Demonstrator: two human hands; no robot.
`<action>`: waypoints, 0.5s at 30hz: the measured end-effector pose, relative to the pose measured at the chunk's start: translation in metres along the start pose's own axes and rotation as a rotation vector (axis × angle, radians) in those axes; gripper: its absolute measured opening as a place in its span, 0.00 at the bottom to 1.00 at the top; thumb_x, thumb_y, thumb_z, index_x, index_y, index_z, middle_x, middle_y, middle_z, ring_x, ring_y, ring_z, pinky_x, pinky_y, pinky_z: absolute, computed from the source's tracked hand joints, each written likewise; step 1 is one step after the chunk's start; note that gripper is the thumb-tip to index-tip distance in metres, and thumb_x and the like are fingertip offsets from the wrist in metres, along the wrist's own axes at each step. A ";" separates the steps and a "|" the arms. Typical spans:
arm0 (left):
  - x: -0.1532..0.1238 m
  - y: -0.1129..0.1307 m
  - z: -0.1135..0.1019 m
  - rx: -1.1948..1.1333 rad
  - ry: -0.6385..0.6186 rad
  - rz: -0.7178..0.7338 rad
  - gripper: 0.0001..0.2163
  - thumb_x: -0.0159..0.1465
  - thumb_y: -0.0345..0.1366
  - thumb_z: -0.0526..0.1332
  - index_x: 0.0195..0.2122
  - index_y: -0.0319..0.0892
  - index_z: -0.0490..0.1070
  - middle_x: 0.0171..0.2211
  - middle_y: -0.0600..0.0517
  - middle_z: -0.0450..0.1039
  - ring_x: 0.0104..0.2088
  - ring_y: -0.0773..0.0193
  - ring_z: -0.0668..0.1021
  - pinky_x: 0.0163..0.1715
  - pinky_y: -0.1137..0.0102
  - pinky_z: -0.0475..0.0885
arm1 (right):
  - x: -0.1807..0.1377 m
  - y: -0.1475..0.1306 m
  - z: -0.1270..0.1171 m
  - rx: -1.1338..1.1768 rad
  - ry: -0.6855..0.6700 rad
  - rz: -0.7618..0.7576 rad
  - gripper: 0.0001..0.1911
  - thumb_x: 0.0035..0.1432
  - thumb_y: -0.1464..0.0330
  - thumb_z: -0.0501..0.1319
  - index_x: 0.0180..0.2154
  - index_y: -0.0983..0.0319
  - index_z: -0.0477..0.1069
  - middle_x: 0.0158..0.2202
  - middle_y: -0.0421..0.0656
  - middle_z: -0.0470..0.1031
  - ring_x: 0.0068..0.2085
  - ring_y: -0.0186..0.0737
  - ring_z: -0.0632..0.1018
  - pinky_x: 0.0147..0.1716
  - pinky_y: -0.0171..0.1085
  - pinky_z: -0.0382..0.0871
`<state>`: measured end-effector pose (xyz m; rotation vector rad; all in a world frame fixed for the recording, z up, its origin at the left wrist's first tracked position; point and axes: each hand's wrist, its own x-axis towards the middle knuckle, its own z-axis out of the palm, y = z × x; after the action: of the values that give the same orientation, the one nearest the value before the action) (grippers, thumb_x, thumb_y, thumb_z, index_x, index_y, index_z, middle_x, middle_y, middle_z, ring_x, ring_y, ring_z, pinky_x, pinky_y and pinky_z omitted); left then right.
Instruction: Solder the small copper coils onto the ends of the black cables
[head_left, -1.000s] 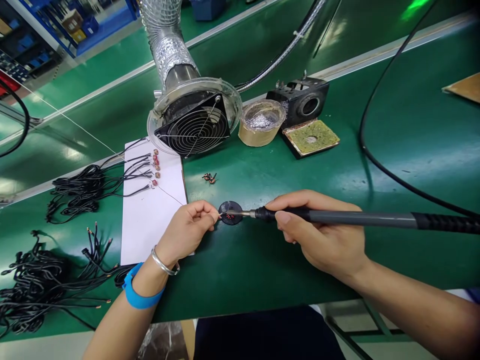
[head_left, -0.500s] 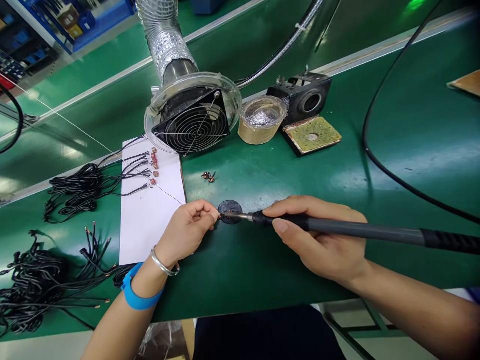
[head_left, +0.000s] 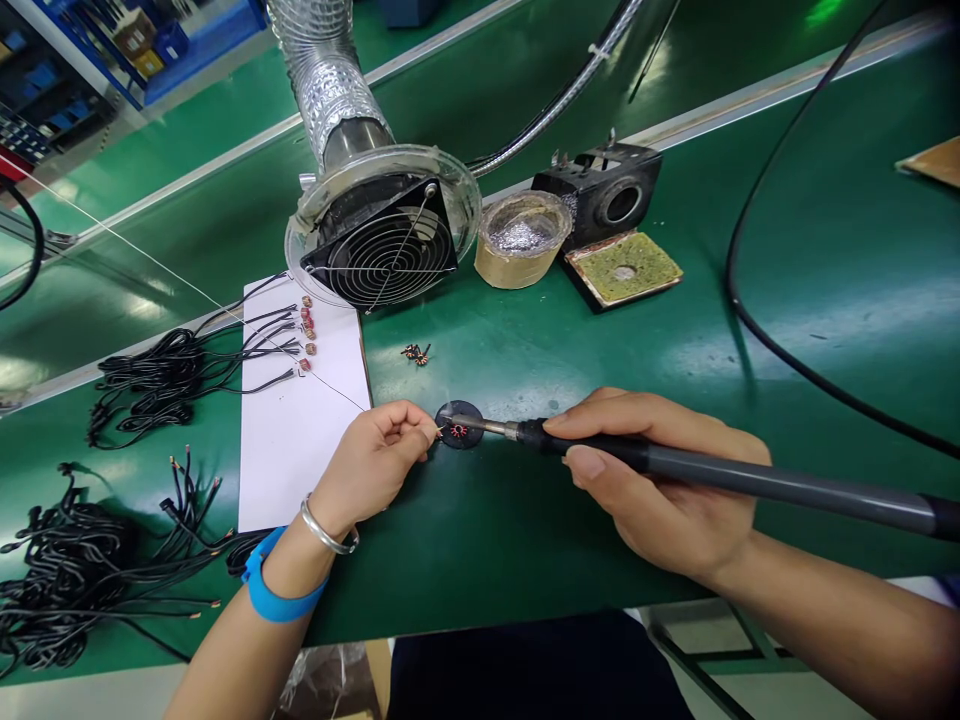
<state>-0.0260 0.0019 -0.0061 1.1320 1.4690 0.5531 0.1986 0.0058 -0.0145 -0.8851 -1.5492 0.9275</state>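
Observation:
My right hand (head_left: 667,480) grips a soldering iron (head_left: 720,475) by its dark handle. The iron's metal tip (head_left: 487,426) reaches over a small round black disc (head_left: 448,438) on the bench. On that disc lies a small ring-shaped coil (head_left: 460,431) with copper-orange windings. At the disc's left edge, the closed thumb and forefinger of my left hand (head_left: 382,455) pinch a thin solder wire (head_left: 330,387), which runs in from the upper left. Whether the pinch also holds a coil lead, I cannot tell. Behind the disc lie a few more small coils (head_left: 416,354).
A fume extractor fan (head_left: 390,265) hangs behind my left hand. Beyond stand a tape-wrapped tub (head_left: 517,262), an iron stand (head_left: 592,195) and a yellow-green sponge (head_left: 626,268). Black cables (head_left: 67,570) and a white sheet (head_left: 292,450) with red-brown parts lie left.
The soldering iron and my right hand have shifted right and tilted, so the tip has drawn back and the coil on the disc shows more. My left hand has barely moved.

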 end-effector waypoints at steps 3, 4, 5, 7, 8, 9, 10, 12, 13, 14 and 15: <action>0.000 0.000 0.000 -0.005 -0.002 -0.005 0.05 0.59 0.35 0.59 0.30 0.40 0.70 0.24 0.56 0.65 0.25 0.70 0.66 0.25 0.75 0.60 | 0.000 0.001 -0.001 -0.010 -0.006 -0.033 0.11 0.56 0.75 0.61 0.39 0.56 0.75 0.25 0.39 0.72 0.20 0.35 0.68 0.16 0.37 0.60; 0.000 0.000 0.000 -0.006 -0.003 -0.007 0.05 0.60 0.35 0.58 0.30 0.40 0.70 0.24 0.56 0.65 0.25 0.70 0.66 0.25 0.75 0.60 | 0.000 0.001 -0.001 -0.019 -0.006 -0.040 0.11 0.56 0.75 0.61 0.39 0.56 0.75 0.25 0.39 0.72 0.20 0.35 0.68 0.17 0.37 0.60; 0.000 0.000 0.000 -0.004 -0.004 -0.009 0.05 0.60 0.34 0.58 0.30 0.40 0.70 0.24 0.56 0.65 0.25 0.70 0.66 0.26 0.75 0.60 | 0.000 0.000 -0.002 -0.028 -0.002 -0.049 0.11 0.55 0.75 0.62 0.39 0.56 0.74 0.25 0.39 0.72 0.21 0.35 0.69 0.17 0.37 0.61; 0.000 0.000 0.000 0.005 -0.005 -0.012 0.05 0.60 0.34 0.58 0.30 0.40 0.71 0.24 0.56 0.66 0.26 0.70 0.67 0.26 0.75 0.60 | 0.003 -0.002 -0.002 -0.049 0.008 -0.073 0.11 0.56 0.75 0.62 0.40 0.56 0.74 0.28 0.40 0.74 0.23 0.36 0.71 0.20 0.38 0.64; -0.001 0.000 0.000 0.012 -0.009 -0.011 0.05 0.61 0.34 0.58 0.30 0.40 0.71 0.25 0.56 0.66 0.26 0.69 0.67 0.26 0.75 0.60 | 0.004 -0.002 -0.001 -0.063 0.000 -0.080 0.12 0.57 0.74 0.63 0.42 0.56 0.74 0.30 0.41 0.75 0.24 0.36 0.72 0.21 0.38 0.66; -0.001 0.000 0.000 0.018 -0.014 -0.007 0.05 0.61 0.35 0.58 0.31 0.40 0.70 0.25 0.55 0.66 0.26 0.69 0.67 0.26 0.75 0.61 | 0.006 -0.003 0.000 -0.082 -0.026 -0.073 0.13 0.58 0.74 0.62 0.45 0.55 0.73 0.32 0.42 0.77 0.25 0.36 0.74 0.23 0.37 0.68; -0.002 0.000 0.000 0.021 -0.022 0.000 0.06 0.62 0.35 0.58 0.31 0.40 0.70 0.25 0.55 0.67 0.27 0.69 0.68 0.27 0.75 0.61 | 0.009 -0.003 0.001 -0.105 -0.074 -0.067 0.14 0.61 0.73 0.61 0.48 0.55 0.71 0.34 0.42 0.78 0.25 0.35 0.74 0.23 0.36 0.69; -0.003 0.002 0.000 0.029 -0.036 0.018 0.07 0.63 0.37 0.58 0.30 0.40 0.69 0.25 0.55 0.67 0.27 0.69 0.68 0.27 0.74 0.62 | 0.014 0.001 0.007 -0.150 -0.218 -0.090 0.15 0.64 0.73 0.58 0.51 0.56 0.69 0.36 0.40 0.78 0.25 0.32 0.75 0.25 0.33 0.71; -0.004 0.003 0.000 0.035 -0.042 0.024 0.08 0.63 0.39 0.58 0.30 0.40 0.69 0.24 0.55 0.67 0.26 0.69 0.69 0.27 0.74 0.62 | 0.016 0.004 0.010 -0.173 -0.291 -0.129 0.14 0.65 0.73 0.56 0.51 0.56 0.69 0.35 0.39 0.78 0.26 0.31 0.75 0.26 0.31 0.71; -0.004 0.003 0.000 0.044 -0.048 0.027 0.09 0.64 0.40 0.58 0.30 0.40 0.68 0.24 0.55 0.67 0.26 0.69 0.68 0.26 0.75 0.61 | 0.018 0.007 0.014 -0.201 -0.354 -0.171 0.13 0.65 0.74 0.56 0.49 0.57 0.69 0.34 0.39 0.78 0.27 0.31 0.76 0.27 0.30 0.70; -0.005 0.004 0.000 0.056 -0.057 0.030 0.10 0.64 0.41 0.58 0.29 0.40 0.68 0.24 0.56 0.67 0.25 0.69 0.68 0.25 0.75 0.61 | 0.020 0.011 0.018 -0.235 -0.401 -0.207 0.12 0.64 0.75 0.56 0.47 0.58 0.70 0.33 0.38 0.77 0.29 0.31 0.76 0.28 0.30 0.70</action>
<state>-0.0257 -0.0006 -0.0007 1.2056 1.4285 0.4992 0.1783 0.0265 -0.0189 -0.7082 -2.0857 0.8151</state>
